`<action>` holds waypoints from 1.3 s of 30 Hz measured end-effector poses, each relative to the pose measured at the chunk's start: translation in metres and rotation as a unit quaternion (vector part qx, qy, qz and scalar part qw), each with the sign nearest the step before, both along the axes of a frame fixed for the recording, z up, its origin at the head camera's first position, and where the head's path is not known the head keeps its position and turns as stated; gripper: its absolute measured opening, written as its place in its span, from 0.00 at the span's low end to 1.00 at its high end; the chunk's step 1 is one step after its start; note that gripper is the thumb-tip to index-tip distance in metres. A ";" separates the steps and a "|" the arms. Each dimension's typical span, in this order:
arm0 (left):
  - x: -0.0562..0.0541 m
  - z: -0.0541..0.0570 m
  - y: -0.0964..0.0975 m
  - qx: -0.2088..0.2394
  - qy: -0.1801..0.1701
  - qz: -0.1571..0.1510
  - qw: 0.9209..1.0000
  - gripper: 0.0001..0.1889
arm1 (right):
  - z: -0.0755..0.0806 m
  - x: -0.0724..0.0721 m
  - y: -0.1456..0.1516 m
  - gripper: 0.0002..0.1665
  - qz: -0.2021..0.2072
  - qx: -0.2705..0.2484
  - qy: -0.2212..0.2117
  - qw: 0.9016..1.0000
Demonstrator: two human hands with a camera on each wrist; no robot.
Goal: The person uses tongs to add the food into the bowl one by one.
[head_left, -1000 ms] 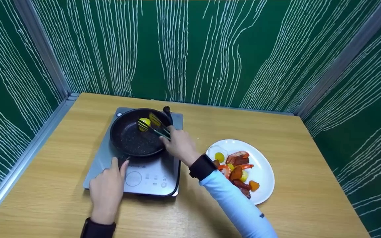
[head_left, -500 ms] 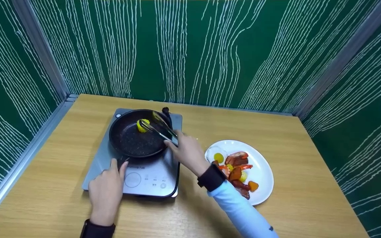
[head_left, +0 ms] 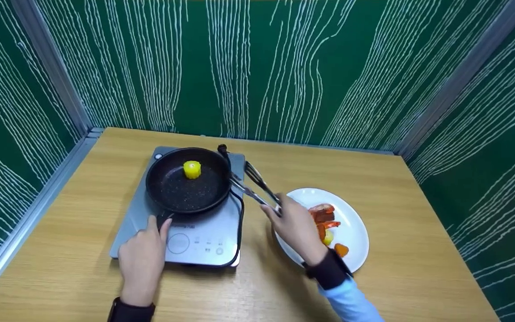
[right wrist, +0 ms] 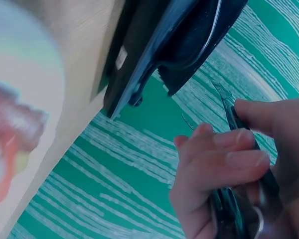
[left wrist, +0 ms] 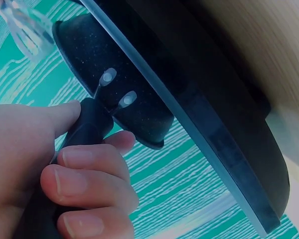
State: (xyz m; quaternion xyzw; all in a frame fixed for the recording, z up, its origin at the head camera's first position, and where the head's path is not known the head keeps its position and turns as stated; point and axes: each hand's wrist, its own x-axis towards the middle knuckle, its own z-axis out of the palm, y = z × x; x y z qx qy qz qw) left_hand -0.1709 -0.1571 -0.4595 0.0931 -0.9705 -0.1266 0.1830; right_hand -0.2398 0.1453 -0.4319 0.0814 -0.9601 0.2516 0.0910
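Note:
My left hand (head_left: 142, 259) grips the black handle (left wrist: 84, 134) of a frying pan (head_left: 188, 197); in the left wrist view the fingers curl round it. A yellow piece of corn (head_left: 192, 170) stands upright in the pan, towards its far side. My right hand (head_left: 297, 226) holds a pair of metal tongs (head_left: 257, 188) between thumb and fingers. The tongs' arms are spread, with nothing between their tips, just right of the pan's rim. Below that hand, and partly hidden by it, lies a white plate (head_left: 356, 223) of food, with shrimp (head_left: 322, 209) and an orange chunk (head_left: 341, 249).
Beneath the pan is a flat induction cooker (head_left: 199, 250) with a touch panel. Its black cord (head_left: 241, 210) runs along the right side. The wooden table (head_left: 69, 214) is bounded by green walls (head_left: 275, 67) with white wavy lines and metal frames.
The right hand has moved the tongs right and nearer, away from the corn and out of the pan to beside the plate. The corn stays in the pan; the left hand keeps its grip.

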 end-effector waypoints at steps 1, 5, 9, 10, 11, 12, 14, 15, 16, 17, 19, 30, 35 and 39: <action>0.000 0.000 0.000 0.001 -0.003 0.001 1.000 0.25 | -0.001 0.002 0.005 0.25 -0.006 0.003 -0.002 1.000; 0.000 0.000 0.000 0.010 -0.014 0.001 1.000 0.25 | -0.005 0.010 0.030 0.21 -0.027 0.012 0.007 1.000; -0.001 0.000 0.001 0.014 -0.021 0.004 1.000 0.25 | -0.010 0.017 0.053 0.19 -0.041 0.026 0.026 0.998; -0.001 0.000 0.001 0.014 -0.024 0.005 1.000 0.25 | -0.012 0.019 0.058 0.19 -0.043 0.032 0.030 0.998; -0.002 0.000 0.001 0.014 -0.026 0.006 1.000 0.25 | -0.012 0.020 0.063 0.19 -0.045 0.034 0.029 0.998; -0.002 0.000 0.001 0.015 -0.028 0.007 0.999 0.25 | -0.013 0.021 0.068 0.20 -0.048 0.036 0.024 0.998; -0.002 0.000 0.000 0.017 -0.034 0.007 0.999 0.25 | -0.015 0.023 0.078 0.22 -0.053 0.046 0.015 0.997; -0.002 0.000 0.000 0.018 -0.036 0.006 0.999 0.26 | -0.015 0.024 0.083 0.24 -0.057 0.053 0.008 0.997; -0.002 0.000 0.000 0.020 -0.039 0.006 0.999 0.26 | -0.016 0.024 0.087 0.24 -0.061 0.059 -0.002 0.996; -0.002 0.000 0.000 0.021 -0.040 0.006 0.999 0.26 | -0.017 0.025 0.091 0.25 -0.064 0.066 -0.011 0.996; -0.001 0.000 0.000 0.024 -0.043 0.006 0.999 0.26 | -0.019 0.026 0.098 0.26 -0.070 0.082 -0.029 0.994; -0.003 0.001 -0.001 0.010 -0.032 0.006 0.999 0.26 | -0.017 0.031 0.110 0.24 -0.068 0.129 -0.081 0.986; -0.003 0.001 -0.001 0.006 -0.030 0.006 1.000 0.25 | -0.011 0.030 0.111 0.30 -0.058 0.149 -0.124 0.979; -0.003 0.001 -0.001 0.006 -0.027 0.006 1.000 0.25 | -0.009 0.030 0.112 0.27 -0.054 0.152 -0.143 0.976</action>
